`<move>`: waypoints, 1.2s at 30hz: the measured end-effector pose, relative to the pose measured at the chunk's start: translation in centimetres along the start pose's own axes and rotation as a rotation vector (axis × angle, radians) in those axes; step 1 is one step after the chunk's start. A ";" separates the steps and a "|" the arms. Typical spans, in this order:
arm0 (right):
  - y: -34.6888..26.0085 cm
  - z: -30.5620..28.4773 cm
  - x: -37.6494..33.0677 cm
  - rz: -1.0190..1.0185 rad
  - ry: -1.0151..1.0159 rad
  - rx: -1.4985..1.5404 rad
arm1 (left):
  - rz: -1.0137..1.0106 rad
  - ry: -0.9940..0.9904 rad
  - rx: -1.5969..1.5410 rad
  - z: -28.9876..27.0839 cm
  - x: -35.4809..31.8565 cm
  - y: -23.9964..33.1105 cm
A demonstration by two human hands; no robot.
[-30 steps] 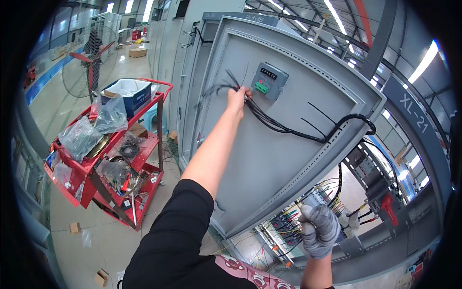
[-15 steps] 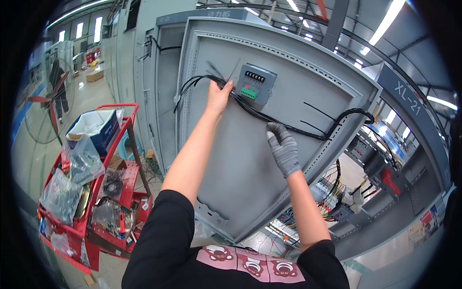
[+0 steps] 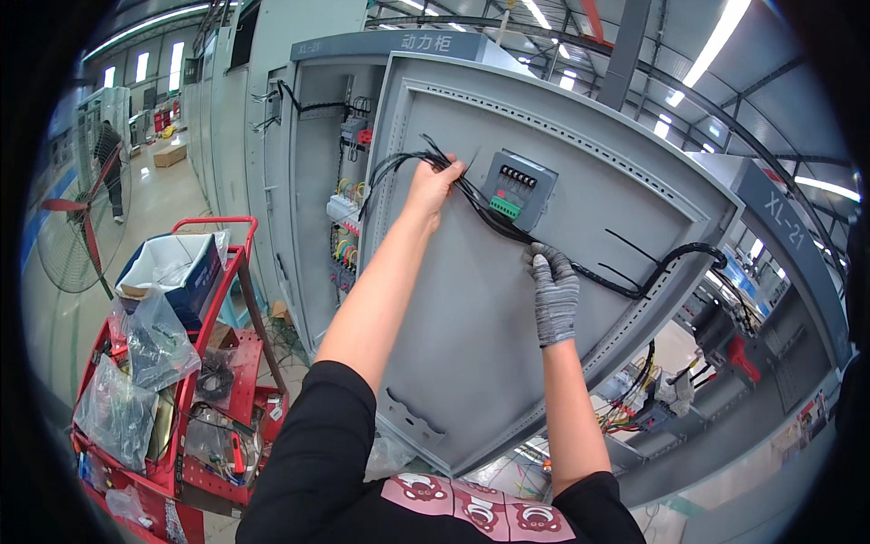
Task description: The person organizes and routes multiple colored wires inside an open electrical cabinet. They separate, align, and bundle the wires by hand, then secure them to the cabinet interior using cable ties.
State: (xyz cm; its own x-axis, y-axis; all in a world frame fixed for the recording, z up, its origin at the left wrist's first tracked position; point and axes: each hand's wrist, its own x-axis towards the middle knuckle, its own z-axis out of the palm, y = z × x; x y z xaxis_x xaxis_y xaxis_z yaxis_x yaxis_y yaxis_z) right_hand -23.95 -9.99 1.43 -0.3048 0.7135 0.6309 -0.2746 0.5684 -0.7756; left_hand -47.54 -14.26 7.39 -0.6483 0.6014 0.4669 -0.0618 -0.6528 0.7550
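A bundle of black wires (image 3: pixel 500 224) runs across the grey cabinet door (image 3: pixel 462 308). My bare left hand (image 3: pixel 430 192) is closed round the bundle near its loose ends, which fan out and droop to the left. Farther right, my right hand (image 3: pixel 555 295), in a grey knitted glove, pinches the bundle below a grey device (image 3: pixel 535 181) set in the door. That device carries a black terminal strip and a green terminal block (image 3: pixel 504 208). Past the glove, the wires continue as a wrapped cable (image 3: pixel 618 287) along the door and loop over its right edge.
Two thin black strips (image 3: pixel 632 244) stick out from the cable. At left stands a red cart (image 3: pixel 215 220) with a box (image 3: pixel 172 263) and plastic bags (image 3: pixel 116 408); behind it is a fan (image 3: pixel 80 207). Open cabinets with wiring flank the door. A person (image 3: pixel 109 168) is far left.
The door appears farther right, baring components in the cabinet behind its left edge. My right hand has come up onto the wires. My left hand still holds the bundle.
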 end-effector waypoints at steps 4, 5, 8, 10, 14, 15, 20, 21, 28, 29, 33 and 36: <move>0.4 0.0 0.2 -0.017 0.008 -0.063 | 0.288 -0.087 0.252 0.5 1.9 0.0; 0.5 -0.1 0.2 -0.019 0.008 -0.060 | 0.335 -0.129 0.340 0.5 2.1 0.3; 0.6 -0.2 0.3 -0.020 0.008 -0.055 | 0.561 -0.278 0.547 0.9 2.1 1.6; 0.5 -0.3 0.3 -0.022 0.012 -0.057 | 0.617 -0.361 0.658 1.3 1.9 2.5; 1.0 -0.6 0.7 -0.033 0.015 -0.078 | 0.633 -0.378 0.806 2.0 1.2 3.8; 1.0 -0.6 0.8 -0.036 0.012 -0.073 | 0.644 -0.375 0.816 2.1 1.2 3.8; 0.9 0.3 -0.1 -0.066 0.006 -0.110 | 0.585 -0.140 0.603 -0.3 2.3 0.9; 0.5 0.4 -0.2 -0.082 0.001 -0.126 | 0.472 -0.075 0.487 -1.0 2.4 0.1; 0.4 -2.9 -3.7 -0.012 -0.014 -0.401 | -0.265 0.108 -0.279 -2.4 -5.6 -7.5; 0.7 -2.9 -4.6 -0.023 -0.028 -0.459 | -0.324 0.083 -0.346 -4.2 -6.5 -8.5; 1.8 -3.6 -10.0 0.006 -0.094 -0.393 | -0.560 0.054 -0.438 -9.2 -11.0 -11.7; 3.5 -7.3 -17.6 0.146 -0.140 -0.458 | -0.710 -0.080 -0.416 -8.3 -15.5 -13.3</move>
State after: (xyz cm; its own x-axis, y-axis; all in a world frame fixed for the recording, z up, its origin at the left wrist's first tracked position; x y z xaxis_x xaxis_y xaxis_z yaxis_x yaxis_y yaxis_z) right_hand -12.89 -17.55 -12.55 -0.4381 0.7553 0.4874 0.1994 0.6103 -0.7666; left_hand -42.95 -18.71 -13.72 -0.2940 0.9557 -0.0134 -0.7226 -0.2130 0.6577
